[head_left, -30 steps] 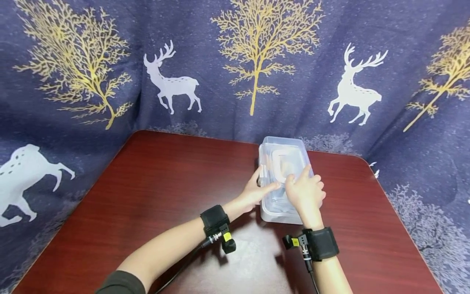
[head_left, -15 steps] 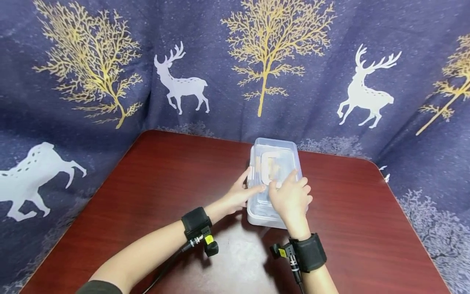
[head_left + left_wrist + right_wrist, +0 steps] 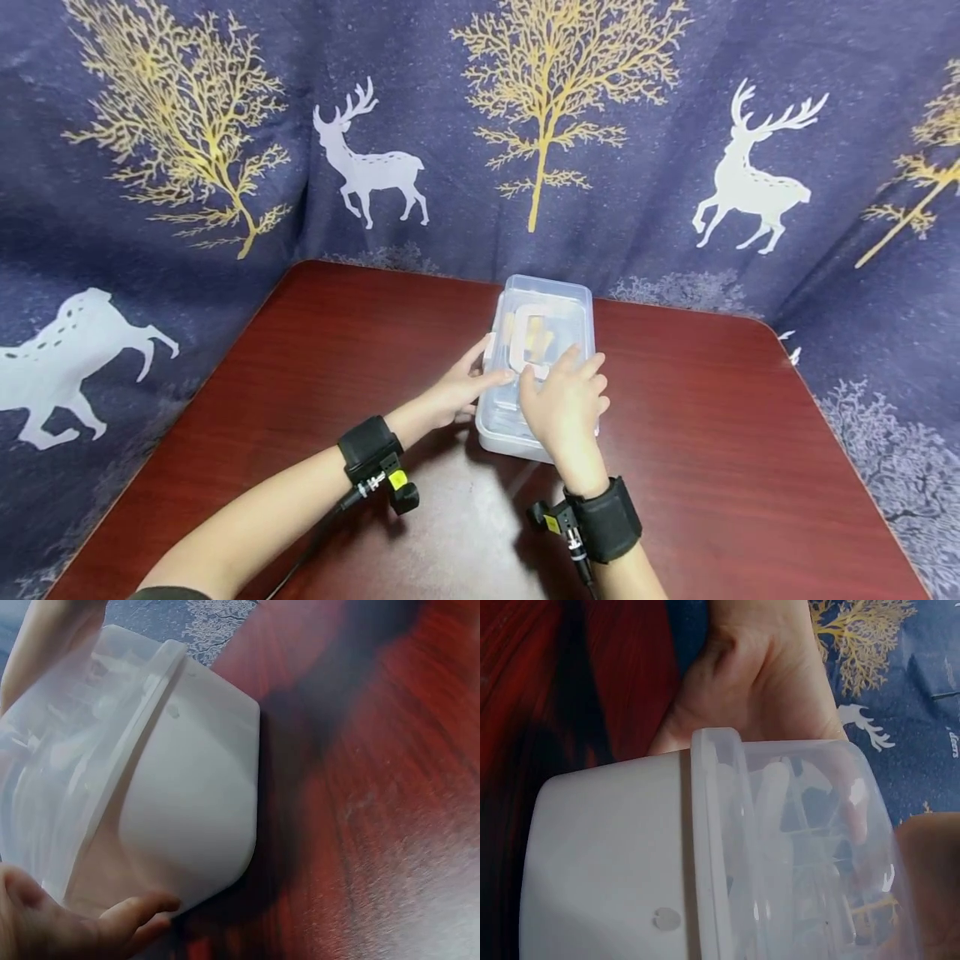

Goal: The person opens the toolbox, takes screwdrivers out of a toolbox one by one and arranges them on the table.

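A lidded plastic storage box [image 3: 517, 421] stands on the table, with a white lower part [image 3: 615, 855] and a clear raised lid [image 3: 71, 750]. A white loop-shaped handle [image 3: 517, 342] shows at the lid, and something pale yellow is seen blurrily through it. My left hand [image 3: 457, 390] grips the box's left side, thumb over the lid and fingers low along the wall. From the right, my right hand [image 3: 567, 408] holds the box, its thumb on the lid and its other fingers spread towards the right edge. The palm lies against the side in the right wrist view.
The dark red wooden table [image 3: 375, 333] extends around the box. Behind it hangs a blue curtain [image 3: 450, 125] printed with trees and deer. Each wrist wears a black strap [image 3: 371, 450] with a camera and a cable trailing towards me.
The box has slid left across the table, with both hands moving along on it. My right fingers look somewhat more spread. The head view has also shifted a little.
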{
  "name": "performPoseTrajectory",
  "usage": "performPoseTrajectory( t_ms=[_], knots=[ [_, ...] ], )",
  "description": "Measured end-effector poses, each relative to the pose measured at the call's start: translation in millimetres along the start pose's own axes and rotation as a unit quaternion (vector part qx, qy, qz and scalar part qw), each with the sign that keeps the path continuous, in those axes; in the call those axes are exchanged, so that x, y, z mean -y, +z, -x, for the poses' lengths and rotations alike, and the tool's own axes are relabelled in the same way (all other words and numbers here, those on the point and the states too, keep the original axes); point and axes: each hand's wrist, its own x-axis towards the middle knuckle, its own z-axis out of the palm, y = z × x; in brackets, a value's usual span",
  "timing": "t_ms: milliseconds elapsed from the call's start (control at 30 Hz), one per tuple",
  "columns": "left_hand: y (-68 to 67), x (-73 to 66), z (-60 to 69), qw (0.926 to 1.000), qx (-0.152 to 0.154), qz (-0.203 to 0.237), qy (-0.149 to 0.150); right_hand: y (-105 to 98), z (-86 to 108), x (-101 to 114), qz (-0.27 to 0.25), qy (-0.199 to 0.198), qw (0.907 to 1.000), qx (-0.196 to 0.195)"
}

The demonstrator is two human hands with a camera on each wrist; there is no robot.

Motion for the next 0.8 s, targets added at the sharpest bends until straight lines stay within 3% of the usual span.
performPoseTrajectory(
  t_ms=[467, 633, 800],
  knots=[
    [-3.2, 0.4, 2.6, 0.9999, -0.015, -0.006, -0.005, -1, 0.6, 2, 0.009, -0.022, 0.9997, 0.001],
    [-5.1, 0.0, 1.0, 0.9999, 0.007, -0.012, 0.01, -3, 1.6, 1, 0.013, -0.03, 0.9995, 0.001],
    [-9.0, -1.1, 0.3, 0.999, 0.029, -0.031, 0.013, -16, -1.9, -16, -0.063, -0.055, 0.9956, 0.043]
  ],
)
